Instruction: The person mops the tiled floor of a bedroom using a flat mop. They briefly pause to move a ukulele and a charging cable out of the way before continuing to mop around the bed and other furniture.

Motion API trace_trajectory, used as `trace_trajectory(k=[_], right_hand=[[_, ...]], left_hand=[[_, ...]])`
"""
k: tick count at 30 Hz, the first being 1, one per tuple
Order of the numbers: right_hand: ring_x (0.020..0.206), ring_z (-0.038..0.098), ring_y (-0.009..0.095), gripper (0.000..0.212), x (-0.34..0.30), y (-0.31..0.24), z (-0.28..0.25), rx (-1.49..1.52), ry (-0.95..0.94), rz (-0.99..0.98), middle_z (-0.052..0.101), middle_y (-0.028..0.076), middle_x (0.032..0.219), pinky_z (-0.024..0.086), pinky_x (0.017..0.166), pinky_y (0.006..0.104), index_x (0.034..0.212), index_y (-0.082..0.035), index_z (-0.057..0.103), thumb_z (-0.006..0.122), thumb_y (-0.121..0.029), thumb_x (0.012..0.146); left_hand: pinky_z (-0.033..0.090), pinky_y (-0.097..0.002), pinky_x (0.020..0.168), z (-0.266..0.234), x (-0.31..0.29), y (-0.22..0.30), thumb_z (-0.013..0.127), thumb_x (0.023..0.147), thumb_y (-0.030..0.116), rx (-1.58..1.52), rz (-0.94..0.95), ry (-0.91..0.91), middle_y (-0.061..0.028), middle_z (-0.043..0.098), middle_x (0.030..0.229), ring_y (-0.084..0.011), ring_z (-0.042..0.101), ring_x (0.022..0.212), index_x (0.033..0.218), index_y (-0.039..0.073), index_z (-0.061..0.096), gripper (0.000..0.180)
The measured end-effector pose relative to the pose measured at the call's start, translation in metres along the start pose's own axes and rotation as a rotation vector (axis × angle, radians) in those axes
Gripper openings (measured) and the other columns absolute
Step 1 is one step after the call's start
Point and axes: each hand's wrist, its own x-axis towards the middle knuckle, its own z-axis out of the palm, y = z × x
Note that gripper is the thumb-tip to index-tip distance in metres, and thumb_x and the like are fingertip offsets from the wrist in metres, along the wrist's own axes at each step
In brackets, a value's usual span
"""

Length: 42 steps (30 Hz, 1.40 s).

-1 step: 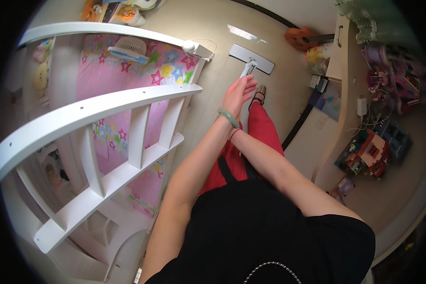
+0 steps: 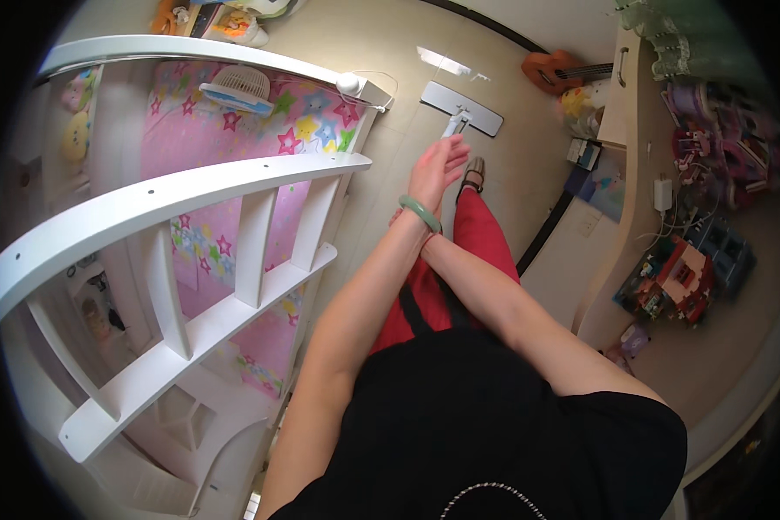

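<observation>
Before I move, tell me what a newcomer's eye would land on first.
A newcomer would probably first notice the white rails sweeping across the left, above pink star-patterned bedding. Next comes the left hand at upper centre, a green bangle on its wrist, with the flat mop head on the floor just beyond it.
</observation>
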Motion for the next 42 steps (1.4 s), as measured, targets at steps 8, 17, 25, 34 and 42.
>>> trace_trajectory(k=[8,17,25,34,42], right_hand=[[0.082,0.065,0.017,0.02,0.01,-0.007,0.006,0.014,-0.049,-0.035,0.065,0.009,0.095,0.052,0.06,0.0311,0.097,-0.001,0.06,0.052,-0.019,0.097],[0.077,0.064,0.015,0.019,0.001,0.028,-0.042,0.05,-0.121,0.006,0.065,0.006,0.089,0.051,0.058,0.0293,0.093,-0.004,0.061,0.052,-0.02,0.097],[0.068,0.061,0.011,0.021,-0.006,0.076,-0.054,0.203,-0.007,0.083,0.062,0.001,0.078,0.049,0.053,0.0272,0.086,-0.007,0.061,0.049,-0.021,0.097],[0.067,0.066,0.022,0.039,-0.035,0.155,-0.054,-0.223,0.132,0.029,0.067,0.014,0.082,0.053,0.055,0.0381,0.101,0.006,0.06,0.055,-0.031,0.094],[0.066,0.067,0.029,0.033,-0.071,0.162,-0.12,-0.107,0.008,0.169,0.062,0.013,0.078,0.056,0.051,0.0447,0.106,0.001,0.05,0.052,-0.031,0.097]], left_hand=[[0.042,-0.0383,0.102,-0.051,-0.047,-0.049,0.049,0.101,0.033,-0.277,0.081,0.188,-0.0156,0.059,0.125,-0.0246,0.054,0.119,0.132,0.001,0.05,0.044],[0.04,-0.0417,0.107,-0.074,-0.049,-0.126,0.053,0.098,0.03,-0.527,0.082,0.377,-0.0186,0.049,0.135,-0.028,0.047,0.127,0.136,0.0,0.044,0.049],[0.032,-0.0371,0.112,-0.089,-0.102,-0.147,0.05,0.101,0.031,-0.354,0.117,0.368,-0.0197,0.044,0.139,-0.0269,0.041,0.133,0.141,-0.003,0.037,0.055],[0.038,-0.0407,0.109,-0.159,-0.147,-0.17,0.048,0.101,0.029,-0.217,0.013,0.473,-0.0184,0.046,0.137,-0.0267,0.041,0.133,0.14,-0.001,0.04,0.05],[0.03,-0.0415,0.114,-0.145,-0.096,-0.199,0.04,0.103,0.034,-0.275,0.019,0.33,-0.0141,0.044,0.144,-0.0262,0.037,0.137,0.142,0.005,0.041,0.049]])
